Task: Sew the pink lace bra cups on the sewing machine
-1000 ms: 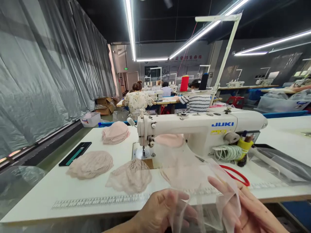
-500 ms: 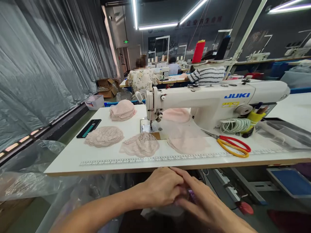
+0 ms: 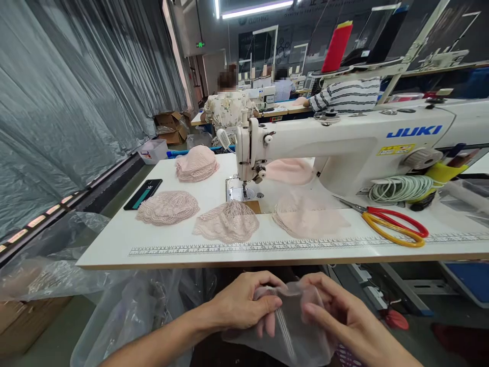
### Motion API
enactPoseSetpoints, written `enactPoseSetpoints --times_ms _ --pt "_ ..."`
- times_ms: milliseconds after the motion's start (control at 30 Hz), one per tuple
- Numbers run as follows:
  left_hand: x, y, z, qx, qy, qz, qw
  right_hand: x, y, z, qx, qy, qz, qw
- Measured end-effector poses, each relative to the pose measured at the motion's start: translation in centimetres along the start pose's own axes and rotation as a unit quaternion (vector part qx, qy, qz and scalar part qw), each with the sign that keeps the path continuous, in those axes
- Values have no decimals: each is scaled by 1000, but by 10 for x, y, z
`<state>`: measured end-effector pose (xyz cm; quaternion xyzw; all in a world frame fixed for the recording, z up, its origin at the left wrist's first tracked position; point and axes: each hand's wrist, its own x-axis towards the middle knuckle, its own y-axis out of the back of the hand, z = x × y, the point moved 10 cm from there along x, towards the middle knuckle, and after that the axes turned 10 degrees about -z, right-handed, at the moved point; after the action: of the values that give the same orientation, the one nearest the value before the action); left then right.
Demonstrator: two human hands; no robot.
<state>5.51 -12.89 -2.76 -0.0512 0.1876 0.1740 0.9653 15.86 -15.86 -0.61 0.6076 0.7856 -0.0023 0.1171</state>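
Observation:
A sheer, pale piece of fabric hangs between my hands, just in front of the table edge. My left hand pinches its upper left part, thumb in front. At its upper right, my right hand has its fingers closed on the cloth. Above them on the table lie a lace piece, a second lace piece to the left, and sheer pale pieces to the right. The sewing machine stands behind these, its needle area near the middle lace piece.
Scissors with red and yellow handles lie at right, near coiled cord. A ruler strip runs along the front edge. Stacked cups and a phone-like black object sit at left. Co-workers sit beyond.
My hands were together at the table edge; now they are apart, with the sheer fabric spread between them. The view has tilted down and moved closer to the table.

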Motion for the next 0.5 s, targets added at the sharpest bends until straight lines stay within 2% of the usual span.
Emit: enactPoseSetpoints --times_ms 67,167,400,500 --pt "-1 -3 0 7 3 -23 1000 5 0 -2 -48 8 10 999" --pt "-6 -1 3 11 -2 -23 1000 8 5 -3 -92 0 46 995" --pt "-10 -2 -1 -22 28 -31 999 -1 17 3 -48 -32 88 994" --pt "-11 2 -1 44 16 -13 999 -4 18 0 -49 -6 105 993"
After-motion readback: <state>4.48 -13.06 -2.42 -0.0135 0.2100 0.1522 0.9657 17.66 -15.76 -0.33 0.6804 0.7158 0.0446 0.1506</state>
